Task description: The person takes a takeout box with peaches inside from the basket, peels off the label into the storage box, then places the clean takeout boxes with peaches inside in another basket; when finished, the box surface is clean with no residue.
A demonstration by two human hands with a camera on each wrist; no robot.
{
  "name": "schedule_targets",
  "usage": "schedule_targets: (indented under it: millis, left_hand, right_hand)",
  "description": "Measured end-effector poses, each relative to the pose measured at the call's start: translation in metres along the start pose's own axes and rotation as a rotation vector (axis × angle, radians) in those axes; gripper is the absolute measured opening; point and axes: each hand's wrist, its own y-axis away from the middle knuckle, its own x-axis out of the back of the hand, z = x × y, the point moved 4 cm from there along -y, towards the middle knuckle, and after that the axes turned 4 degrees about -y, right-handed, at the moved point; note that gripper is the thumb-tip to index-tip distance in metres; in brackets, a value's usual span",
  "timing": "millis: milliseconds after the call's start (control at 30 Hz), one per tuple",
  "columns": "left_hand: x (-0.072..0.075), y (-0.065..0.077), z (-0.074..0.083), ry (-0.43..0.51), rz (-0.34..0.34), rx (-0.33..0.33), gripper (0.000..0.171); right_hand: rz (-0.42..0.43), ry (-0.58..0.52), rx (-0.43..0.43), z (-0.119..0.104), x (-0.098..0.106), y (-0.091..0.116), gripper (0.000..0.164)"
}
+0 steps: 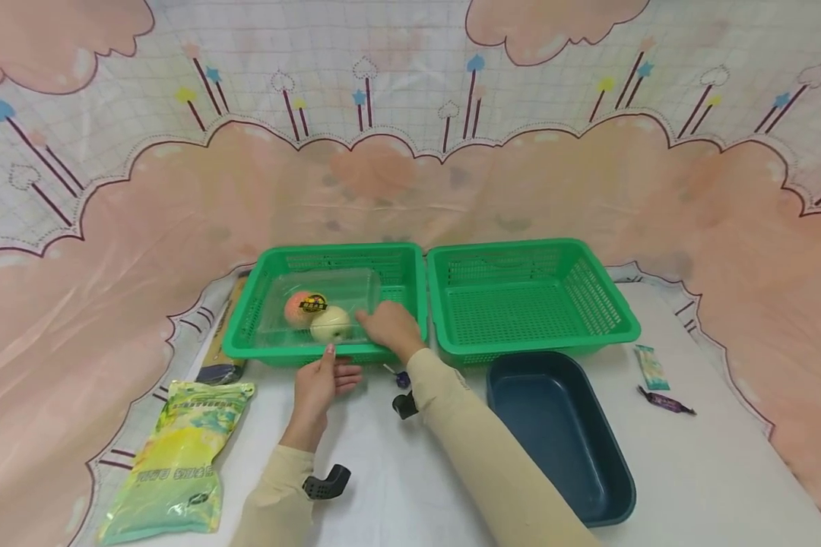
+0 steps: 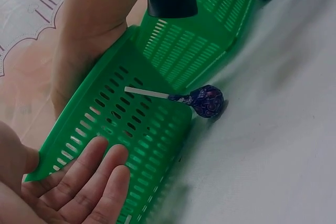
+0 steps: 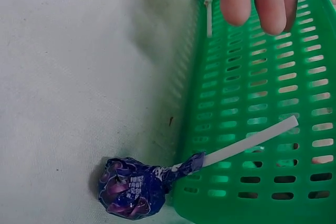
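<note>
**Both hands at the left basket, clear box inside**

From where I stand: a clear box [image 1: 345, 284] lies in the left green basket [image 1: 267, 352], a reddish fruit [image 1: 296, 310] and a pale fruit [image 1: 331, 327] showing through it. Left hand [image 1: 317, 381] at the basket's near rim, thumb up, fingers extended and open outside the wall. Right hand [image 1: 391, 329] reaches over the rim to the box's right end; cannot tell whether its fingers grip. Lollipop [image 1: 402, 379] on the worktop [image 1: 376, 456], stick towards the near wall. Right green basket [image 1: 513, 311] stands alongside; blue tray [image 1: 554, 425] nearer.
</note>
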Motion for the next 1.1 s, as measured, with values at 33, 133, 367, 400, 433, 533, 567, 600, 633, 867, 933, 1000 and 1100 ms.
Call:
schedule_targets:
  millis: [33, 133, 367, 400, 433, 533, 567, 600, 633, 867, 933, 1000, 1100]
  left_hand:
    - [0.001, 0.0, 0.0, 0.003, 0.001, 0.001, 0.062]
    - [0.002, 0.0, 0.001, 0.012, 0.003, 0.006, 0.061]
    - [0.002, -0.001, 0.002, 0.029, 0.0, 0.02, 0.06]
    - [0.002, -0.001, 0.003, 0.03, -0.002, 0.023, 0.06]
    - [0.002, -0.001, 0.003, 0.031, -0.004, 0.026, 0.06]
    - [0.003, -0.001, 0.006, 0.027, -0.011, 0.038, 0.06]
    - [0.004, -0.001, 0.006, 0.026, -0.013, 0.041, 0.06]
    - [0.005, -0.001, 0.007, 0.024, -0.014, 0.043, 0.06]
    - [0.005, -0.001, 0.007, 0.02, -0.015, 0.044, 0.06]
    - [0.006, -0.001, 0.008, 0.012, -0.021, 0.038, 0.06]
    - [0.006, -0.001, 0.008, 0.008, -0.022, 0.039, 0.06]
    - [0.006, -0.001, 0.007, 0.004, -0.02, 0.041, 0.06]
    - [0.006, -0.002, 0.007, 0.001, -0.016, 0.04, 0.058]
  right_hand:
    - [0.005, -0.01, 0.0, -0.001, 0.0, 0.0, 0.055]
    - [0.016, -0.049, 0.004, -0.001, 0.001, -0.002, 0.054]
    - [0.038, -0.268, 0.0, 0.002, 0.006, -0.01, 0.048]
    - [0.041, -0.302, -0.008, 0.002, 0.007, -0.011, 0.048]
    - [0.044, -0.33, -0.019, 0.003, 0.008, -0.011, 0.047]
    - [0.03, -0.391, -0.057, 0.004, 0.01, -0.011, 0.053]
    - [0.024, -0.401, -0.062, 0.004, 0.011, -0.011, 0.055]
    - [0.017, -0.41, -0.064, 0.003, 0.012, -0.011, 0.057]
    - [0.013, -0.42, -0.066, 0.004, 0.012, -0.01, 0.059]
    - [0.012, -0.482, -0.056, 0.005, 0.02, -0.006, 0.063]
    - [0.016, -0.497, -0.042, 0.006, 0.024, -0.005, 0.06]
    - [0.015, -0.514, -0.028, 0.007, 0.027, -0.003, 0.055]
    - [0.006, -0.535, -0.003, 0.008, 0.033, 0.0, 0.047]
